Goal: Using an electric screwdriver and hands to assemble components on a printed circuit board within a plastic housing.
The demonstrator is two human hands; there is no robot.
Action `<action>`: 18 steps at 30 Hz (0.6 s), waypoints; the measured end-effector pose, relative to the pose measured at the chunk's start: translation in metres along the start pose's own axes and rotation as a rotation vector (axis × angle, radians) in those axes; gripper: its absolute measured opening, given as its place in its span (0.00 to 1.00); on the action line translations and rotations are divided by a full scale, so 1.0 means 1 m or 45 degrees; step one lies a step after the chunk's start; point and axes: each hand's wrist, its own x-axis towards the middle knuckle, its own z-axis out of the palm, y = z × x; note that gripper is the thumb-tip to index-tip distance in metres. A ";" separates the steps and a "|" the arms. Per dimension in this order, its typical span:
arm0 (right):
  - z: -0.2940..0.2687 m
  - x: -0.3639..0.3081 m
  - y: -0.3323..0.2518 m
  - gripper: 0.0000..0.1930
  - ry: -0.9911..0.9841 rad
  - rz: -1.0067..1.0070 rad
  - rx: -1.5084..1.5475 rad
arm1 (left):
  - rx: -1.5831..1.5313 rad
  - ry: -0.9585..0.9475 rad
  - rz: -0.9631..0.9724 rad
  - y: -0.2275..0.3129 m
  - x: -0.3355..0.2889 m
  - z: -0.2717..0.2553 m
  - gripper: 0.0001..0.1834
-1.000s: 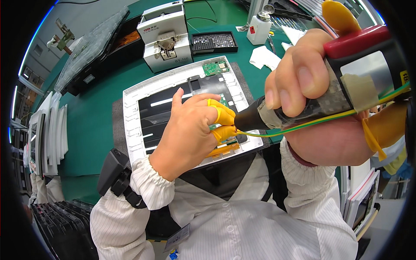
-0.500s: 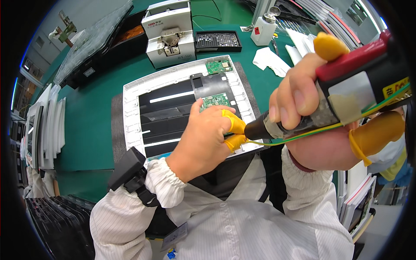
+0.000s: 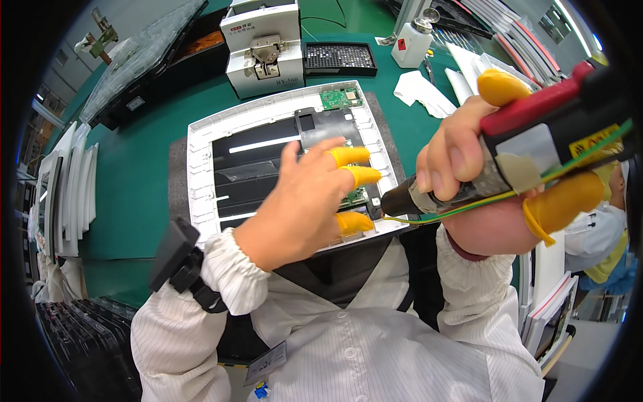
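A white plastic housing (image 3: 201, 154) with a black inside lies on a grey mat (image 3: 178, 184). One green circuit board (image 3: 340, 98) sits in its far right corner; another green board (image 3: 356, 197) is partly covered by my left hand (image 3: 301, 201). That hand hovers over the housing, fingers spread and holding nothing, with yellow finger cots on several fingers. My right hand (image 3: 459, 151), also in yellow cots, is wrapped round a red and black electric screwdriver (image 3: 536, 137). The tool's dark nose points left at the housing's right side, close to my left fingertips. A green-yellow wire runs along it.
Behind the housing stand a white screw feeder (image 3: 264, 50) and a black tray of small parts (image 3: 339, 59). A white bottle (image 3: 412, 45) and white cloth (image 3: 424, 95) are at the back right. White panels (image 3: 74, 194) stack at the left, near a long black case (image 3: 157, 84).
My left hand has drawn away from the screwdriver's tip, where its thumb and finger were close together, and its fingers have spread. My right hand still holds the screwdriver in nearly the same place.
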 end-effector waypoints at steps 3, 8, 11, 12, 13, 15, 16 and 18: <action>-0.014 -0.011 0.014 0.38 0.061 -0.001 0.092 | 0.266 -0.077 0.036 -0.003 -0.004 -0.005 0.25; 0.016 -0.017 0.030 0.51 0.331 -0.292 0.179 | 0.376 -0.236 0.171 -0.005 -0.012 0.006 0.14; 0.007 -0.025 0.038 0.58 0.327 -0.267 0.063 | 0.311 -0.170 0.208 -0.006 -0.012 0.008 0.11; 0.007 -0.026 0.038 0.58 0.331 -0.260 0.058 | 0.328 -0.194 0.215 -0.007 -0.011 0.008 0.11; 0.008 -0.026 0.037 0.57 0.354 -0.221 0.044 | 0.319 -0.194 0.217 -0.008 -0.010 0.010 0.11; 0.011 -0.026 0.038 0.57 0.372 -0.181 0.036 | 0.299 -0.151 0.247 -0.009 -0.009 0.011 0.09; 0.012 -0.027 0.040 0.57 0.386 -0.191 0.020 | 0.297 -0.150 0.245 -0.009 -0.009 0.010 0.09; 0.014 -0.028 0.041 0.57 0.393 -0.197 0.010 | 0.322 -0.205 0.217 -0.007 -0.010 0.005 0.08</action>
